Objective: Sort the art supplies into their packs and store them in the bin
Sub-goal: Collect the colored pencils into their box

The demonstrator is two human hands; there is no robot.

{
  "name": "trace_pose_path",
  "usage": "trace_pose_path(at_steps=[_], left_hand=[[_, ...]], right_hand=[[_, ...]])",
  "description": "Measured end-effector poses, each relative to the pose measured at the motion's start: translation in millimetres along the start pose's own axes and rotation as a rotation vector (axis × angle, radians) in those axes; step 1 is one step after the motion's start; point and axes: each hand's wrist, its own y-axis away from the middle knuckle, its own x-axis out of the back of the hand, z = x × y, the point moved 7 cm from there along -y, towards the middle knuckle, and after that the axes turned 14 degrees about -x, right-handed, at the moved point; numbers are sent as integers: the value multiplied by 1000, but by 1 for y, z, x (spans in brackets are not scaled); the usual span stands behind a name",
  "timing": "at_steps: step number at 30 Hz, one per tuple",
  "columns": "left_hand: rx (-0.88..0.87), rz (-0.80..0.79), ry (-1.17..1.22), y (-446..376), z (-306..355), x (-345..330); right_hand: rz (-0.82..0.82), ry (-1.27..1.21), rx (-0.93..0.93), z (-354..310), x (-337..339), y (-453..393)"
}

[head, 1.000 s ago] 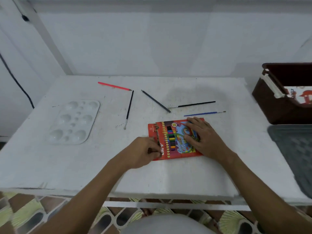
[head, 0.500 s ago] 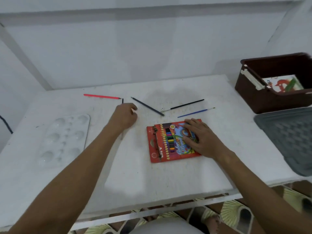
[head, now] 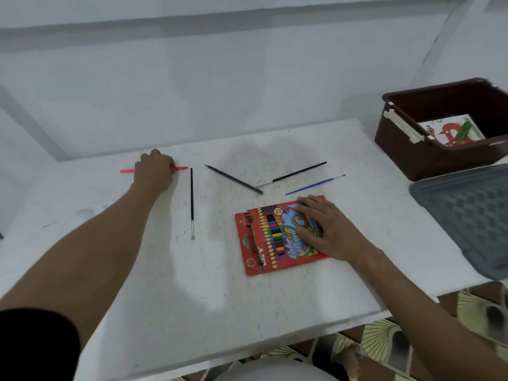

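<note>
Your left hand (head: 154, 171) has reached out to the far-left red pencil (head: 180, 168) — fingers curled over its middle, shaft lying left-right. Your right hand (head: 327, 229) rests flat on the pencil pack (head: 264, 243), mid-bench — carry rightward.

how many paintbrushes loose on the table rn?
3: black brush near the left hand, black brush and blue brush beyond the pencil pack. None visibly hidden.
</note>
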Motion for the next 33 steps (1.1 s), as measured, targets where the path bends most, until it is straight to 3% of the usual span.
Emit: trace_pose_path(at_steps=[3, 5, 8, 11, 13, 16, 20, 23, 26, 29, 33], left_hand=[[-31, 37, -147, -5, 15, 16], [-49, 102, -92, -11, 35, 28], [-4, 149, 230, -20, 64, 37], [171, 83, 679, -19, 88, 28], [291, 33, 852, -14, 98, 20], [385, -34, 810, -8, 100, 14], [372, -125, 721, -6, 96, 6], [222, -196, 493, -13, 97, 10], [-124, -397, 207, -20, 112, 7], [-448, -439, 81, -17, 130, 2], [-475, -318, 140, -13, 135, 9]], right_hand=[[-4, -5, -8, 1, 0, 1], [-5, 0, -9, 0, 0, 1], [-13, 12, -19, 2, -2, 0], [-20, 16, -15, 2, -4, 0], [-19, 16, -8, 3, -5, -1], [-12, -1, 1, 3, -4, -1], [-7, -10, 15, 3, -4, -1], [-9, -19, 21, 4, -4, -2], [-4, -26, 28, 5, -4, -1], [-6, -26, 25, 6, -5, -1], [-8, -17, 20, 6, -5, -2]])
